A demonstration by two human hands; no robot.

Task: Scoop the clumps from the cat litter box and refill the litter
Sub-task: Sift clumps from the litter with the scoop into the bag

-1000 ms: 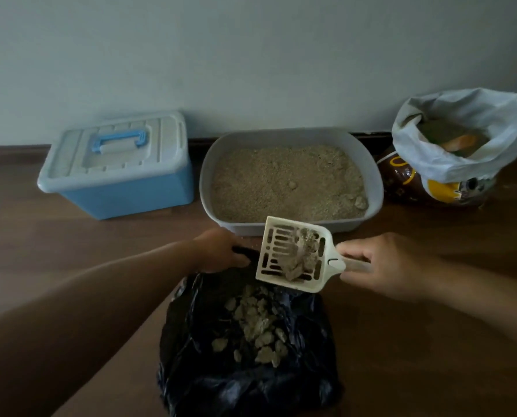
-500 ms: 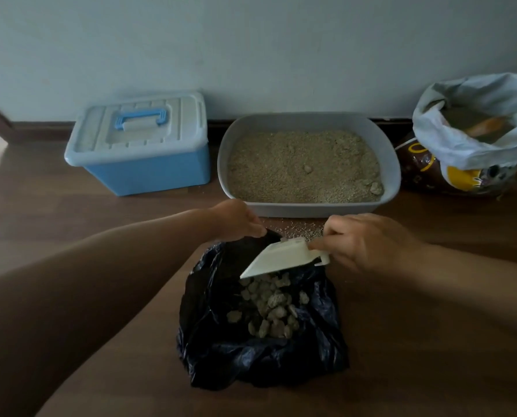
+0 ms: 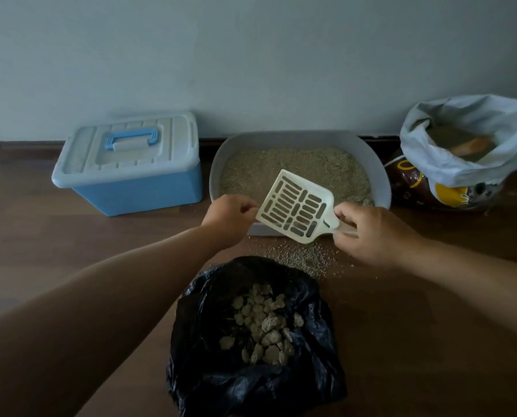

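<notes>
The right hand's (image 3: 374,233) fingers (image 3: 346,212) are curled tight round the short handle of the cream litter scoop (image 3: 296,206), gripping it. The scoop is held up over the near rim of the litter box (image 3: 382,188), tilted, its slotted blade facing the camera. The left hand (image 3: 230,216) is raised beside it, its fingers curled with the tips at the blade's left edge. Whether they pinch that edge or only sit against it cannot be told.

The grey litter box stands at the far edge of the floor (image 3: 431,326), against the wall (image 3: 251,55), and holds a bed of tan litter (image 3: 281,170). Loose grains (image 3: 302,257) are scattered on the dark wood floor just in front of it, below the scoop.

Nearer the camera, between the two forearms, an open black plastic bag (image 3: 221,377) sits on the floor with a heap of pale clumps (image 3: 263,329) inside.

At the far left edge of the floor, beside the litter box, stands a blue storage bin (image 3: 136,194) with a pale lid and a blue carry handle. At the far right edge stands an opened litter sack (image 3: 425,191), dark brown with yellow print, its white top (image 3: 467,173) rolled back. The wall is plain and pale, with a dark skirting strip along its foot.
</notes>
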